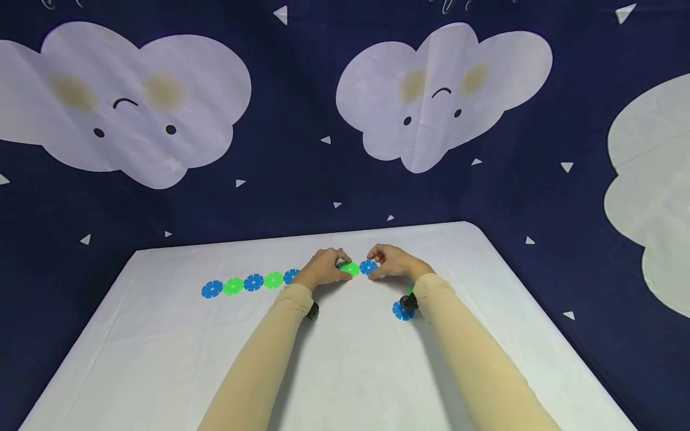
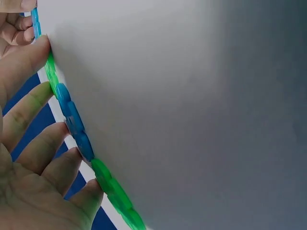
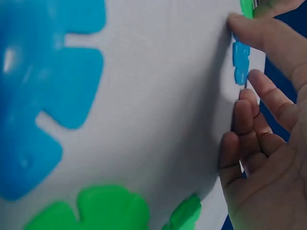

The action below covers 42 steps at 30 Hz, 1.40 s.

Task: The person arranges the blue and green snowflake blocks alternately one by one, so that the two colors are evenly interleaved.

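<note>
A row of flat notched plastic discs lies on the white table, blue and green by turns. My left hand pinches a green disc by its edges between thumb and index finger. In the left wrist view its other fingers rest along a blue disc and another green disc in the row. My right hand holds the blue disc at the row's right end between thumb and index finger. These two discs sit edge to edge; whether they interlock cannot be told. The left hand hides part of the row.
Near the right wrist lie a loose blue disc and green discs, partly covered by the wrist camera. The row's left end is a blue disc. Behind the white table hangs a dark blue cloth with clouds.
</note>
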{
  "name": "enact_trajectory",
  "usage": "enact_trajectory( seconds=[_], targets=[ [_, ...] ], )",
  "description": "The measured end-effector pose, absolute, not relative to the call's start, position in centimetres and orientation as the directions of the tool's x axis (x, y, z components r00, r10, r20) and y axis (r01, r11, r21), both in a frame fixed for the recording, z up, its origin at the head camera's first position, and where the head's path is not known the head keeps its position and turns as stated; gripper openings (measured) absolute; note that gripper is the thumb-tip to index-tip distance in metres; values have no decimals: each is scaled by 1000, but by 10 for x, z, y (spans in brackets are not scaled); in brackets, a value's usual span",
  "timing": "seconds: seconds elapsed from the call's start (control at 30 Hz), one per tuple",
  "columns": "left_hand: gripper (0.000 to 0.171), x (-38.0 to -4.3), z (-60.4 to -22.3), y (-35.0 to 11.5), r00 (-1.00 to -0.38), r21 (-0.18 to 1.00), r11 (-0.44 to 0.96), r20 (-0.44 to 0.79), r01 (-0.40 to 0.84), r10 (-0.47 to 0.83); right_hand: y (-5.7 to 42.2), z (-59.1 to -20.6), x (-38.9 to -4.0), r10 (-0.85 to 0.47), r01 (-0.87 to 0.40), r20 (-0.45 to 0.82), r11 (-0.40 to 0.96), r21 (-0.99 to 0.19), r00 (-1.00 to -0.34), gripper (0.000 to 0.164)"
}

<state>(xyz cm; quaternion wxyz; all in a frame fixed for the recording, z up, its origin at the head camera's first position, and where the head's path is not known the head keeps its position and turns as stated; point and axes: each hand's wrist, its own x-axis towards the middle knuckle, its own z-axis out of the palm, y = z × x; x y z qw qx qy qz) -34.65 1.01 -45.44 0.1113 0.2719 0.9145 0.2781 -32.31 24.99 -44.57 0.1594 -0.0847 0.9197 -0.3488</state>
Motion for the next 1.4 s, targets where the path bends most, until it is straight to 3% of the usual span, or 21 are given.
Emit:
enact_trajectory(
  seconds=[0.13,0.37,0.73,1.4],
  targets=[
    [44,-345,-459,13,-826,557,705,-58,439,561,258,-442,-318,-267,-79,-210,774,-628,-941,56],
    [54,-345,-459,14,-839,562,717,-72,413,540,284,-429,-312,-299,-160,-168,814,-559,-939,49],
    [58,-341,-454,31,-795,574,682,-87,452,600,322,-423,-295,-183,-55,-258,898,-437,-949,51],
    [48,-338,-461,60,-831,549,709,-46,444,555,336,-436,-287,-172,-81,-176,898,-433,-969,44]
  ],
)
